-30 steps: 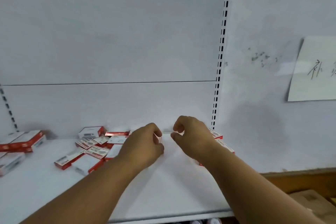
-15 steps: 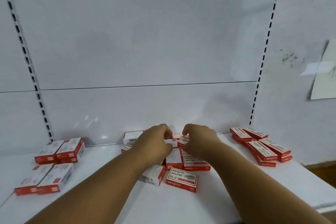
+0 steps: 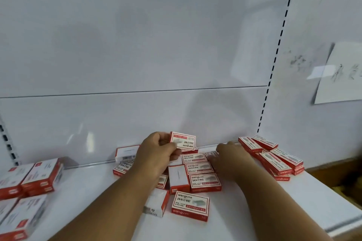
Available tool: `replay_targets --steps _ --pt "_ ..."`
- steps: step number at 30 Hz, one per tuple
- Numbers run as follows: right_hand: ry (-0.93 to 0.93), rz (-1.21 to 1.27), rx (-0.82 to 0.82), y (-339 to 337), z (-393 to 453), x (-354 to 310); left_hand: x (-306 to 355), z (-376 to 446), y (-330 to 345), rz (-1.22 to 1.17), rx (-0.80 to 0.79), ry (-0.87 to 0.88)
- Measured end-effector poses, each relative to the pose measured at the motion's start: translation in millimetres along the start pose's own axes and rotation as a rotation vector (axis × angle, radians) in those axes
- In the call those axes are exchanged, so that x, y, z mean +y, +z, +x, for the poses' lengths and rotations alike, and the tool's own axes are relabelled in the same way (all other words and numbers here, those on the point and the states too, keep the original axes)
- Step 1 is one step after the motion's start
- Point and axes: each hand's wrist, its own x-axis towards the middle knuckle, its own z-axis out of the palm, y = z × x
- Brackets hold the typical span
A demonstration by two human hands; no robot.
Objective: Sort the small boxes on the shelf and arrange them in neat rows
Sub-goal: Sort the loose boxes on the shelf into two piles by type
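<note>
Several small red-and-white staple boxes lie scattered on the white shelf (image 3: 244, 211). My left hand (image 3: 156, 154) holds one box (image 3: 183, 141) lifted above the middle pile (image 3: 197, 178), its label facing me upside down. My right hand (image 3: 229, 158) reaches forward with its fingers over the boxes at the back of that pile; whether it grips one is hidden. A loose stack of boxes (image 3: 274, 156) lies at the right end. Neater pairs of boxes (image 3: 37, 178) sit at the left.
The shelf's white back panel (image 3: 137, 64) rises right behind the boxes, with slotted uprights at left and right (image 3: 274, 64). A sheet of paper (image 3: 340, 72) hangs on the wall to the right. The shelf's front edge (image 3: 342, 229) runs at lower right.
My left hand has lifted a box out of the middle pile. My right hand has moved right, away from the left one. The view has shifted and come closer to the boxes.
</note>
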Motion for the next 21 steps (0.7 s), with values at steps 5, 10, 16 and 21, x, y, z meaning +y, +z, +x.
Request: replay_targets --steps 5,10,16,21 --pt "0.058 0.17 -0.01 0 -1 -7 -3 -5 2 0.012 -0.046 0.016" --pt "0.042 0.593 0.146 -5 -4 -9 -3 -6 4 0.013 -0.05 -0.008" --pt "0.036 1.824 -0.171 -16 -8 -13 1 -8 -1 -0.366 -0.053 -0.062" --pt "-0.096 1.933 -0.188 -16 -7 -8 3 -9 -3 -0.64 -0.131 -0.132"
